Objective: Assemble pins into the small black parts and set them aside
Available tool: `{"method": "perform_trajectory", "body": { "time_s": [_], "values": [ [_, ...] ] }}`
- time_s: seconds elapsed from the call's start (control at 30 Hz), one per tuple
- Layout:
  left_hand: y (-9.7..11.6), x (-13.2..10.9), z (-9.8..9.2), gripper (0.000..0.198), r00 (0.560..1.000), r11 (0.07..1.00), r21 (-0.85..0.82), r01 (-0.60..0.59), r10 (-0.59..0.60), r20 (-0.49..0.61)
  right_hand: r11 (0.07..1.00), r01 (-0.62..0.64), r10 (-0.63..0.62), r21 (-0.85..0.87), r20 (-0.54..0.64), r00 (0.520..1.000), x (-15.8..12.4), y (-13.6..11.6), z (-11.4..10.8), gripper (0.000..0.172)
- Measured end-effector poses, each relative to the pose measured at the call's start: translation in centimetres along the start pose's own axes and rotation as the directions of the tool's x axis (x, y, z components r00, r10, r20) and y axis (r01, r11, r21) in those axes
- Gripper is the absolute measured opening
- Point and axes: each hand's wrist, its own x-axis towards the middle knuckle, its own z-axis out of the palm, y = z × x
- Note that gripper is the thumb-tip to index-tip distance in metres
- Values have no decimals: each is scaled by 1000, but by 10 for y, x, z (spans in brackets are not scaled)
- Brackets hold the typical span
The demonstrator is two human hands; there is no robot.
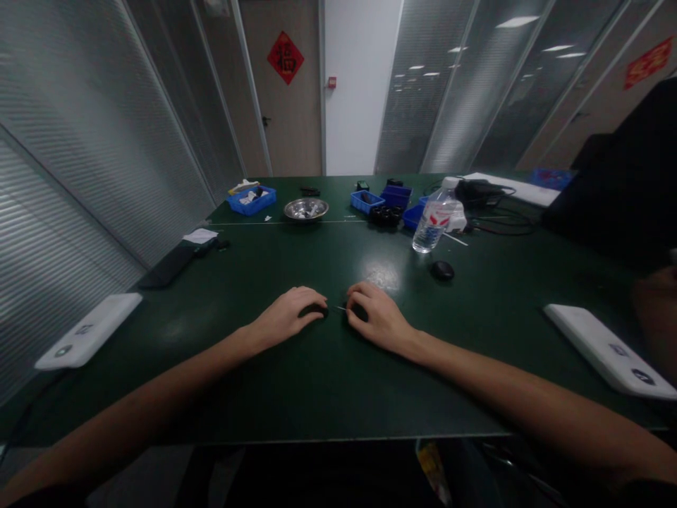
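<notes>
My left hand [288, 312] rests low over the green table, its fingers curled round a small rounded black piece [317, 310]. Facing it, a short gap away, my right hand [381, 319] is closed on another dark piece [360, 312]. From that dark piece a thin pale rod [340, 307] points left towards my left hand. My fingers cover much of both pieces, so their exact kind cannot be made out. Beyond my right hand, a black computer mouse [442, 270] lies by itself on the table.
A water bottle [434, 217] stands behind the mouse. Further back are a metal bowl [305, 209], blue bins [252, 202] and black cables [508, 227]. White boxy devices [91, 331] lie at both sides. Another person's arm [656, 303] shows at the right edge.
</notes>
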Motion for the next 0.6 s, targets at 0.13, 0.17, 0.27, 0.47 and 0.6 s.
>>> {"method": "perform_trajectory", "body": {
  "time_s": [0.13, 0.17, 0.27, 0.47, 0.6],
  "values": [
    [-7, -4, -7, 29, 996, 1000, 15, 5, -6, 84, 1000, -6, 6, 6, 4, 1000, 0, -1, -3, 2],
    [-11, -7, -10, 29, 996, 999, 32, 10, -13, 89, 1000, -5, 5, 7, 1, 1000, 0, -1, -3, 2],
    [-42, -23, -27, 31, 993, 993, 60, 99, -102, 66, 1000, 3, -3, 13, -5, 1000, -1, 1, -2, 3],
    [-142, -78, -86, 31, 869, 843, 211, 495, -478, -129, 1000, 1, -1, 21, -2, 1000, -1, 3, -2, 3],
    [-178, -111, -118, 32, 753, 680, 325, 657, -609, -249, 1000, 8, -8, 25, 7, 1000, -1, 1, -3, 3]
  ]
}}
